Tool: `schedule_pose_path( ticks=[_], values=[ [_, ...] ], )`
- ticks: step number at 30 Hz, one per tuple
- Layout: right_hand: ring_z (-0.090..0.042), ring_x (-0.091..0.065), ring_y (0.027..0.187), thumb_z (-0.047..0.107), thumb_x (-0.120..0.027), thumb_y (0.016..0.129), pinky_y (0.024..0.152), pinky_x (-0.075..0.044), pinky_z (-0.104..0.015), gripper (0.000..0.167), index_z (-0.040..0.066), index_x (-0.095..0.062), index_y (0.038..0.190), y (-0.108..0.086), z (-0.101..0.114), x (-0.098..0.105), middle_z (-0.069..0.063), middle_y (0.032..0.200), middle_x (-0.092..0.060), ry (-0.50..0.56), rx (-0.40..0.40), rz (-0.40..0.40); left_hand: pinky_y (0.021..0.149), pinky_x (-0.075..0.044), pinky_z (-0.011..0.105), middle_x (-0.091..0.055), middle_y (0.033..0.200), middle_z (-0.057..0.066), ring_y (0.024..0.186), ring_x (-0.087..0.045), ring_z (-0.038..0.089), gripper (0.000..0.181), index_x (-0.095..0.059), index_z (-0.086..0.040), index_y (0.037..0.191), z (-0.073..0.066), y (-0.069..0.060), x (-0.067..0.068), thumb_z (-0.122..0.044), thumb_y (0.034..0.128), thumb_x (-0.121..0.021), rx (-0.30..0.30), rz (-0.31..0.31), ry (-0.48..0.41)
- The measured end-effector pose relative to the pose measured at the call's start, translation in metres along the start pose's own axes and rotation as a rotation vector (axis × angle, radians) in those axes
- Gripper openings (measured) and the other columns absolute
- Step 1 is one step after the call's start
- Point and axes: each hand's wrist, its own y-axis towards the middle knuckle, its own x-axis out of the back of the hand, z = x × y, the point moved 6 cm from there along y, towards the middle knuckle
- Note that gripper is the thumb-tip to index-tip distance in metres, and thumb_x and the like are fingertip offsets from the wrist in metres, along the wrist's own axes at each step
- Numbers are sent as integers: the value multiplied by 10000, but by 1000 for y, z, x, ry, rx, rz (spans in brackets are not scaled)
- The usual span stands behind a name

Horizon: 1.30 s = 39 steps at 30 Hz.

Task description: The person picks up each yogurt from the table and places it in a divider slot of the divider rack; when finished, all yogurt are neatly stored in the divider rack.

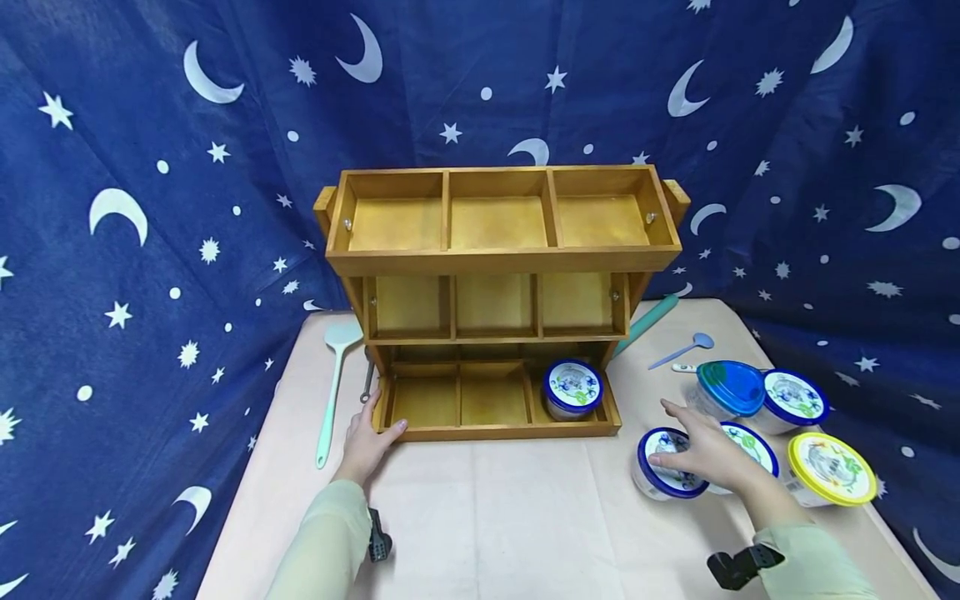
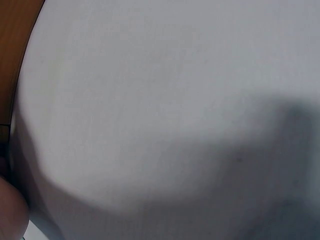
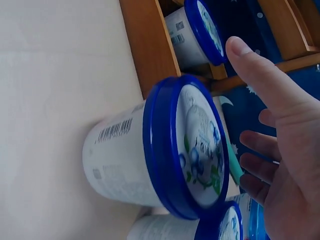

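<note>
My left hand [image 1: 365,442] rests at the front left corner of a tiered wooden rack [image 1: 502,433], its thumb along the front edge and fingers by the side. In the left wrist view only part of that hand [image 2: 11,212] shows. My right hand [image 1: 708,454] hovers over a white tub with a blue lid [image 1: 656,483], thumb and fingers spread. The right wrist view has this tub [image 3: 122,155] beside the hand, a gap between them. Partly behind the hand is another blue-lidded tub [image 1: 753,446]. One more blue-lidded tub [image 1: 573,387] stands in the rack's bottom right compartment.
Right of the rack are a tub with a domed blue lid [image 1: 731,387], a blue-lidded tub [image 1: 795,396], a yellow-lidded tub [image 1: 832,467], a small blue spoon [image 1: 701,340] and a green utensil [image 1: 648,325]. A pale green turner [image 1: 330,400] lies at left. Starry blue cloth [image 1: 465,75] hangs behind.
</note>
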Motion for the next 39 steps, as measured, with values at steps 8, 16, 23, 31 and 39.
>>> schedule_pose_path(
  ticks=[8,16,23,31,39],
  values=[
    [-593,-230,1220,548,-738,700,846,-285,-744,1012,-30,-310,1412,-7,-9,2,-356,1373,-326,-41,-26,13,1013,-239,624,-259,1432,264,1267,-287,433,875,-187,-291,1494,-1,2,-2,-538,796,-653,-2,0,-6],
    [-552,-270,1223,579,-745,666,883,-275,-728,1017,-21,-361,1392,-10,-11,0,-331,1356,-373,-68,1,-7,1016,-240,615,-261,1428,264,1267,-284,427,868,-182,-272,1496,-1,1,-2,-517,808,-651,8,-1,-4],
    [-535,-314,1206,583,-751,655,866,-317,-712,1007,-4,-379,1385,-12,-14,-6,-320,1345,-387,-66,1,9,1013,-250,610,-267,1424,263,1257,-294,419,899,-175,-268,1500,-2,2,-2,-562,792,-643,2,-5,-3],
    [-518,-335,1198,556,-780,632,862,-333,-702,998,11,-400,1377,-14,-13,-11,-306,1343,-395,-54,-11,15,1017,-240,614,-267,1427,266,1262,-294,424,866,-182,-269,1498,-3,1,-3,-505,810,-654,-5,-9,-15],
    [-498,-323,1209,532,-792,631,904,-297,-696,984,9,-411,1373,-12,-8,-18,-287,1329,-425,-43,20,-8,1009,-257,613,-277,1416,263,1257,-301,426,881,-186,-268,1495,4,2,-2,-547,798,-646,0,-11,4]
  ],
)
